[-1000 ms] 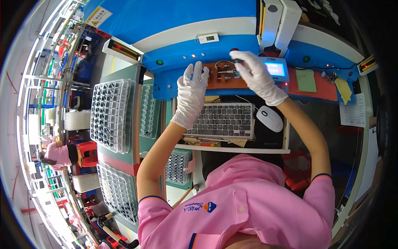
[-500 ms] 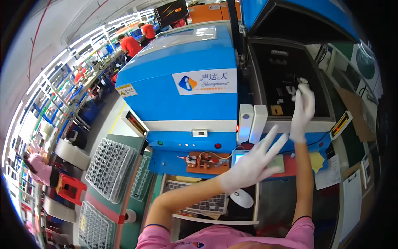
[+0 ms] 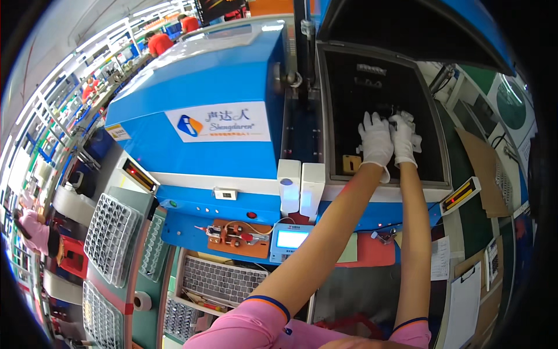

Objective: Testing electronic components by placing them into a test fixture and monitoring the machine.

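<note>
Both my hands wear white gloves and reach into the open black-lined box (image 3: 388, 74) of a blue machine. My left hand (image 3: 375, 141) lies palm down with its fingers stretched out, beside small fittings at the box's middle. Close against it, my right hand (image 3: 402, 139) has its fingers bent at a small silvery fixture (image 3: 407, 119). What sits under those fingertips is hidden. A tan block (image 3: 351, 164) is on the box floor, left of my left wrist. Farther back lies a small grey strip-shaped part (image 3: 371, 69).
The raised black-lined lid (image 3: 407, 29) hangs over the box. Left stands a second blue housing (image 3: 197, 99). In front are an orange fixture board (image 3: 240, 237), a small lit screen (image 3: 292, 239), a keyboard (image 3: 221, 280) and a small metal part (image 3: 382, 236). Clear plastic trays (image 3: 113, 235) stand left.
My left hand has moved forward from above the front ledge into the box, beside my right hand. The small metal part on the ledge now shows. The view has shifted right.
</note>
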{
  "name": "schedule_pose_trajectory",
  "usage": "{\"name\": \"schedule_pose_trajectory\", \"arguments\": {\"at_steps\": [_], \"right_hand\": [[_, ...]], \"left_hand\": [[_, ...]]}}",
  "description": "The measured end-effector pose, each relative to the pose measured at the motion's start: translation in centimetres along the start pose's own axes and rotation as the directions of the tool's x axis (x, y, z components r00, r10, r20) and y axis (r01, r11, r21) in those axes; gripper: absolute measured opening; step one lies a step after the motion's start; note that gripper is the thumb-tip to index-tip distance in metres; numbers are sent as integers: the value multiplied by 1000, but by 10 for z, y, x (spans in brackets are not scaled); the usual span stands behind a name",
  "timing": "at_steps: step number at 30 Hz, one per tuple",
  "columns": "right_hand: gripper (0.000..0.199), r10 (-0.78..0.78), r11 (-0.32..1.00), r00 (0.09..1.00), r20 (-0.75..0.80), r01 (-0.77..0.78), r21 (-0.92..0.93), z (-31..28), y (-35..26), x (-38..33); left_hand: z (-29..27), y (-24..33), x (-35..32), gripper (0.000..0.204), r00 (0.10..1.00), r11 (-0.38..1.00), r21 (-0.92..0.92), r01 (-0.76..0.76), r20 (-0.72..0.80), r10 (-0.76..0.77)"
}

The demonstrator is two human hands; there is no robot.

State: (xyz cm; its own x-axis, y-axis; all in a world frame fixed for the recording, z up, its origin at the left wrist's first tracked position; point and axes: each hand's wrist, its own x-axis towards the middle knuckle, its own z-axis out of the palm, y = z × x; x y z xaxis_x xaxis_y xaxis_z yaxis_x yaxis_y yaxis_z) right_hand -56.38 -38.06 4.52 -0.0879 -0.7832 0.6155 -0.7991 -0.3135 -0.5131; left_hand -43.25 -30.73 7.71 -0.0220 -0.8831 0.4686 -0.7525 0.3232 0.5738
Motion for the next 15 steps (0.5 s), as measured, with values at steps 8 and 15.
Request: {"name": "schedule_pose_trajectory", "arguments": {"at_steps": [8,15], "right_hand": [[18,42,997,998,-40,-45,-65,-9,-6,2],[22,12,998,1000,19,-11,-69,-16,-18,1]], "left_hand": [[43,-20,26,39,991,996,41,-76,113,71],[25,-16,44,15,997,998,10,-68,-22,68]]}}
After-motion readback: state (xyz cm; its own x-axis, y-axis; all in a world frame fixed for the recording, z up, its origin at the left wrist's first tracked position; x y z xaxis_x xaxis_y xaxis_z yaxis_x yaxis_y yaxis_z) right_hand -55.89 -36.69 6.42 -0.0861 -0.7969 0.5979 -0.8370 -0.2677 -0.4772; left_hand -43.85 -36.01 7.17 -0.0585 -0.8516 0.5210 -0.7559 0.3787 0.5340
